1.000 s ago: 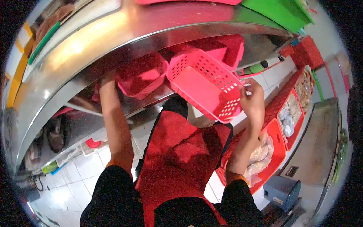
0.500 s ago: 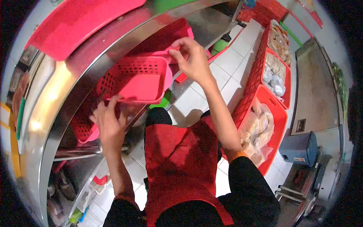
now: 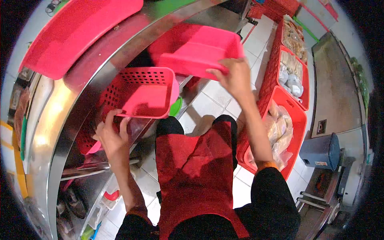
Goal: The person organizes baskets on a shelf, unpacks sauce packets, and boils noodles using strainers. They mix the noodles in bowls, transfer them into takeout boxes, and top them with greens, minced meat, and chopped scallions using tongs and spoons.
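Note:
My left hand (image 3: 112,138) pinches the near left rim of a pink perforated basket (image 3: 146,96), which sits tilted on the shelf below the steel counter. My right hand (image 3: 234,76) grips the near edge of a solid pink tray (image 3: 204,50), partly pulled out beyond the shelf edge and slightly blurred. The tray is behind and to the right of the basket. Another pink basket (image 3: 86,140) lies in shadow left of my left hand. The basket appears to hold nothing.
Above is the steel counter (image 3: 90,72) with a large pink tray (image 3: 76,36) on it. To the right, red crates (image 3: 298,120) with bagged food stand in a row on the tiled floor, beside a blue-grey bin (image 3: 320,152). Shoes (image 3: 74,206) lie at lower left.
My right hand has moved right, drawing the solid pink tray out from behind the basket. My left hand has closed on the basket's rim. The view first swung from the earliest frame.

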`<state>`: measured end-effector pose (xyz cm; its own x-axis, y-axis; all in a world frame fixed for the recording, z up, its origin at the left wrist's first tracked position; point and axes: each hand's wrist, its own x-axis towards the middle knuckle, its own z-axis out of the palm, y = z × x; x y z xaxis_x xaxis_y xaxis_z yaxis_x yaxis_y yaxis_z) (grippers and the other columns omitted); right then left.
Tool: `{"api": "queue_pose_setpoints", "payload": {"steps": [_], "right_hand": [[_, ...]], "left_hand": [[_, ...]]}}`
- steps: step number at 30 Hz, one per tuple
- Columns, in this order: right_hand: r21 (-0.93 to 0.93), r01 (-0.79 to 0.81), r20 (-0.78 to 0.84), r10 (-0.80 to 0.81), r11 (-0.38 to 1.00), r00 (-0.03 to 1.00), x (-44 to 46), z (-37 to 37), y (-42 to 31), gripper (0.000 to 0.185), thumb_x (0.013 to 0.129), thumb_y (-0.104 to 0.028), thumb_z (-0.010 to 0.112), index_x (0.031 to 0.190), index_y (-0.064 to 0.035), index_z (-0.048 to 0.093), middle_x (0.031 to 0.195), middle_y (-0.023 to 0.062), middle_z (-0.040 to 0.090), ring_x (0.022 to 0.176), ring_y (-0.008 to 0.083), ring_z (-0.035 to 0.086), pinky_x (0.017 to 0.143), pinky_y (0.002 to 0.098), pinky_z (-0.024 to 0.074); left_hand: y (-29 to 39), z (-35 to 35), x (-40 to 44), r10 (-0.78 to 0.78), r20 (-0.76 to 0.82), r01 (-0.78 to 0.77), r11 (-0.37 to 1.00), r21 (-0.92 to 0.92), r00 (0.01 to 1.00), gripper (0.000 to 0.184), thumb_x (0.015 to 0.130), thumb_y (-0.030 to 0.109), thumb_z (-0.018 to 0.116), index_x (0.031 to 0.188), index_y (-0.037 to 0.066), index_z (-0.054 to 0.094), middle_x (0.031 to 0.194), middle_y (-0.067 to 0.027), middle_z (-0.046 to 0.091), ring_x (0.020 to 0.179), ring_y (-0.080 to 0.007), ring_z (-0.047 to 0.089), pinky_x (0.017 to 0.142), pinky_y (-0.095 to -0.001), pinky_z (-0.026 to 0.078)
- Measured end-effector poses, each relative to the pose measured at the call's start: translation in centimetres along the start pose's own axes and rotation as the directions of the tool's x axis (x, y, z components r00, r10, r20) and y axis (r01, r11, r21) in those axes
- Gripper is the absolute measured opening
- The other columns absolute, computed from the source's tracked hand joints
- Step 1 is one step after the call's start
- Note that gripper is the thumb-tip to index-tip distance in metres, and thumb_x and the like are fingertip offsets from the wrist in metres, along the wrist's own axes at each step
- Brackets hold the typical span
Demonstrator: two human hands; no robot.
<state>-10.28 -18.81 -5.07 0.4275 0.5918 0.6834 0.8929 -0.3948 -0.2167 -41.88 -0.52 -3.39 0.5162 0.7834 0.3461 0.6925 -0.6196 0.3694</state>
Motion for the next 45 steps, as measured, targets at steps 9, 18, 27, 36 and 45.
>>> {"api": "queue_pose_setpoints", "payload": {"steps": [9, 18, 27, 36, 45], "right_hand": [[-0.206, -0.512, -0.219, 0.471, 0.834, 0.855, -3.9, -6.7, 5.0, 0.042, 0.077, -0.039, 0.083, 0.093, 0.0001, 0.076, 0.066, 0.0203, 0.066, 0.057, 0.0340, 0.066, 0.059, 0.0411, 0.0518], [-0.100, -0.278, -0.217, 0.252, 0.955, 0.943, -3.3, -4.8, -2.3, 0.027, 0.082, -0.024, 0.077, 0.100, -0.0031, 0.075, 0.088, 0.0200, 0.071, 0.077, 0.0345, 0.071, 0.069, 0.0425, 0.0553], [-0.061, -0.244, -0.096, 0.237, 0.968, 0.967, 0.7, -4.7, -7.2, 0.026, 0.083, -0.013, 0.071, 0.108, -0.0101, 0.075, 0.090, 0.0231, 0.069, 0.077, 0.0393, 0.068, 0.068, 0.0470, 0.0539], [0.189, -0.037, -0.321, 0.097, 0.981, 0.942, -0.8, -2.4, -5.7, 0.023, 0.084, -0.007, 0.075, 0.106, -0.0036, 0.075, 0.096, 0.0154, 0.075, 0.085, 0.0241, 0.074, 0.077, 0.0318, 0.0560], [0.174, 0.138, -0.060, -0.129, 0.975, 0.990, 3.0, 5.9, -6.1, 0.020, 0.087, -0.016, 0.062, 0.102, -0.0094, 0.074, 0.077, 0.0180, 0.069, 0.074, 0.0362, 0.069, 0.068, 0.0453, 0.0551]], "left_hand": [[6.8, 2.0, -6.6, 0.488, -0.163, -0.510, 0.765, -0.393, 0.858, 0.037, 0.074, 0.013, 0.082, 0.108, 0.013, 0.068, 0.127, -0.0077, 0.061, 0.120, -0.0310, 0.057, 0.106, -0.0494, 0.033], [14.0, 7.9, -6.8, 0.589, 0.123, -0.328, 0.598, -0.731, 0.799, 0.064, 0.075, 0.014, 0.082, 0.133, 0.011, 0.056, 0.146, -0.0188, 0.040, 0.134, -0.0367, 0.042, 0.106, -0.0501, 0.035], [13.4, 12.8, -3.7, 0.484, -0.039, -0.342, 0.556, -0.757, 0.874, 0.087, 0.076, 0.009, 0.080, 0.147, -0.002, 0.031, 0.144, -0.0258, 0.034, 0.133, -0.0437, 0.039, 0.107, -0.0479, 0.039], [7.0, 9.1, -8.1, 0.349, -0.279, -0.447, 0.703, -0.553, 0.895, 0.033, 0.075, 0.002, 0.078, 0.105, 0.005, 0.064, 0.114, -0.0180, 0.064, 0.106, -0.0317, 0.061, 0.088, -0.0412, 0.050], [4.4, 5.0, -5.5, 0.347, -0.427, -0.479, 0.840, -0.255, 0.835, 0.040, 0.075, 0.003, 0.078, 0.109, 0.003, 0.057, 0.118, -0.0182, 0.058, 0.111, -0.0333, 0.056, 0.099, -0.0420, 0.042]]}}
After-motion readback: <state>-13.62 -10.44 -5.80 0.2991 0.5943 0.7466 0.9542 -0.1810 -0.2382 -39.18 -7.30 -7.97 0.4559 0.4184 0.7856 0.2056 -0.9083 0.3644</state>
